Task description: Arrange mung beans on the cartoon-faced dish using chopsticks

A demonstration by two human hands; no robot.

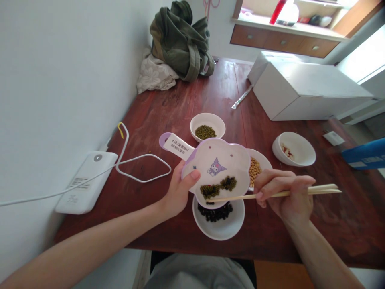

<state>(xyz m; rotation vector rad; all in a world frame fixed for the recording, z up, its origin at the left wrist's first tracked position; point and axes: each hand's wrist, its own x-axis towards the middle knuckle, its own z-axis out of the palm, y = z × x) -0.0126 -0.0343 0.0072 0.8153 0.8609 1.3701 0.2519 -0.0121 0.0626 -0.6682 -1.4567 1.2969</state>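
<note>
Left hand [179,190]: closed on the near-left edge of a flower-shaped dish [216,160], thumb pressed flat on the inner rim, fingers hidden beneath. The dish is held tilted above the table [186,100]. It is glossy white with a lilac lobed rim, a small cartoon print at centre, and a rounded lilac handle carrying a white paper label [179,146]. Right hand [284,192]: just right of the dish, fingers curled tight round pale wooden chopsticks [325,188]. The thin tips reach across the dish's lower edge, beside two clumps of small dark green beans [218,188] in its lowest part. Directly under the dish is a round white bowl [221,228] of shiny black beans [215,212], partly covered by it. Just beyond the dish is a smaller white bowl [216,120] of matte green mung beans [205,131]. Tucked behind the dish's right lobe is a white bowl rim [264,158] with tan soybeans [255,169]. Further right of the dish is a tilted white bowl [297,150] with a few reddish bits. Well beyond the dish to the right lies a long white cardboard box [300,92]. Far behind it to the left sits a slumped olive canvas bag [183,40] on crumpled pale cloth [155,74]. Left of the dish is a white plastic device [86,182] with a looped white cable [141,164]. The table is dark red wood, grain visible, slightly glossy.
</note>
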